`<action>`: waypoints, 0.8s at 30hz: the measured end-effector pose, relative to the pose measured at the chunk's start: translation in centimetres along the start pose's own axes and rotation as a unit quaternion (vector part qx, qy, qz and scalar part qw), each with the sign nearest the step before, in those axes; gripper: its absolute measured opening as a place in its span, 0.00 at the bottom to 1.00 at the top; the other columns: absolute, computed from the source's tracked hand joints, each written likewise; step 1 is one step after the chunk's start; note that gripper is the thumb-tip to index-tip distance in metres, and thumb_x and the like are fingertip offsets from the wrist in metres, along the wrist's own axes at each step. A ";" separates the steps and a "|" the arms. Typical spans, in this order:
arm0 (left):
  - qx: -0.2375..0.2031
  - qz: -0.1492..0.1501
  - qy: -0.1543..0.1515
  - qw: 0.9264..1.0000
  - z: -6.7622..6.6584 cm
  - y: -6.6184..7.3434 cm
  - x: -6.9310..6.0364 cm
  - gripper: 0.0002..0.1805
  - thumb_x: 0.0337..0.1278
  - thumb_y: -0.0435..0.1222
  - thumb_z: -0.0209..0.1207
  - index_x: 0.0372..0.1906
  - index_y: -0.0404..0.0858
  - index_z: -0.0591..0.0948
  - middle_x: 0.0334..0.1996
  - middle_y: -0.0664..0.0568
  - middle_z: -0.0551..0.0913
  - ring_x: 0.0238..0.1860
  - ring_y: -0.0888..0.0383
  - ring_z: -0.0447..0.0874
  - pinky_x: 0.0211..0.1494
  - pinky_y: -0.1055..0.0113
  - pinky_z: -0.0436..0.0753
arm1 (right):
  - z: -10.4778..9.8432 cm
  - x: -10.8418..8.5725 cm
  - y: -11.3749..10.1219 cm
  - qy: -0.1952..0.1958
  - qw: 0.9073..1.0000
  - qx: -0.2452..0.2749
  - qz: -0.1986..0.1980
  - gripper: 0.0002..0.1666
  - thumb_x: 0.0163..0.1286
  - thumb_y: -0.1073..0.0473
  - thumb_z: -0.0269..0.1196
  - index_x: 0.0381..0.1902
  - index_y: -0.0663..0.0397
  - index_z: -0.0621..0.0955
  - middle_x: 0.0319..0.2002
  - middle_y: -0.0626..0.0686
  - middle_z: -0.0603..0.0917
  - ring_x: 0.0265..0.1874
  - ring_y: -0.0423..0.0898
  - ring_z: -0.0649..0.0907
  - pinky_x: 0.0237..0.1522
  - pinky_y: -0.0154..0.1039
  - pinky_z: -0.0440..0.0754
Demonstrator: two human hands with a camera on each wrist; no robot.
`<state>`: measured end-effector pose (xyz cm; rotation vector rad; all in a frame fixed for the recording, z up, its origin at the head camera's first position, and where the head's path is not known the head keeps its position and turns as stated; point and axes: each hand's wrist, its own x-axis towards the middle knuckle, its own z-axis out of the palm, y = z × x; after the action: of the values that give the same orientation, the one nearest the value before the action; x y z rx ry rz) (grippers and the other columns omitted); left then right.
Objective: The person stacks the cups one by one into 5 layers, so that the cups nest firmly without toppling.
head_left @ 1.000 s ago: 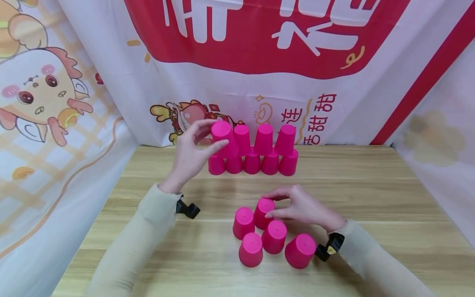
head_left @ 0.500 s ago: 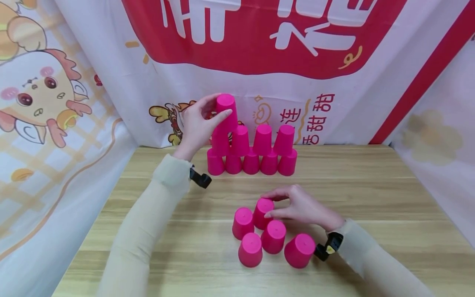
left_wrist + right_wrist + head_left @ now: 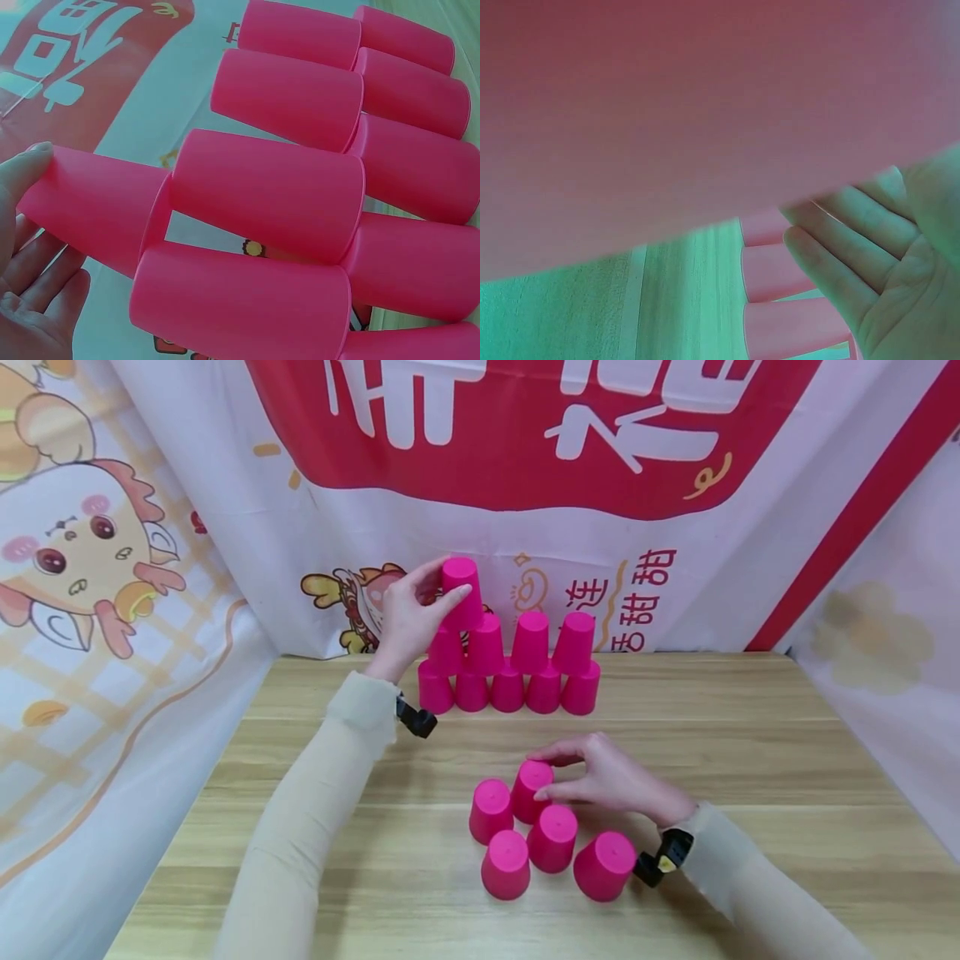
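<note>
Your left hand (image 3: 408, 614) grips one pink cup (image 3: 462, 593) above the left end of the upper row (image 3: 531, 645); set it level, then let go softly. Your right hand (image 3: 611, 781) seems to pinch a loose cup (image 3: 529, 803), its wrist view blurry. Upper row, four; bottom row (image 3: 507, 692), five; loose on the table (image 3: 712, 718), five.

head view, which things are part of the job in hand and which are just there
In the job, it seems:
upper cup, held by the left hand
stacked cups, in two rows below it
second cup, held by the right hand
four loose cups beside it

Apparently just there:
printed cloth at the back
black devices on both wrists
</note>
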<state>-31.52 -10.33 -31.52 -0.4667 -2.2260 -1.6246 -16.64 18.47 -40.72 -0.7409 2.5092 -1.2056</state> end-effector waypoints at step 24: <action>-0.004 -0.030 -0.031 0.999 -0.3 -1.1 -0.2 0.36 0.56 0.50 0.73 0.70 0.49 0.76 0.59 0.57 0.82 0.56 0.61 0.80 0.59 0.66 0.80 | 0.1 0.0 0.4 0.015 0.999 -0.003 -0.035 0.32 0.58 0.41 0.77 0.60 0.41 0.85 0.48 0.37 0.87 0.49 0.38 0.85 0.54 0.54 0.83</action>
<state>-31.79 -10.91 -32.42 -0.4618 -2.3013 -1.6709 -16.75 18.58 -41.13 -0.8246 2.5326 -1.2419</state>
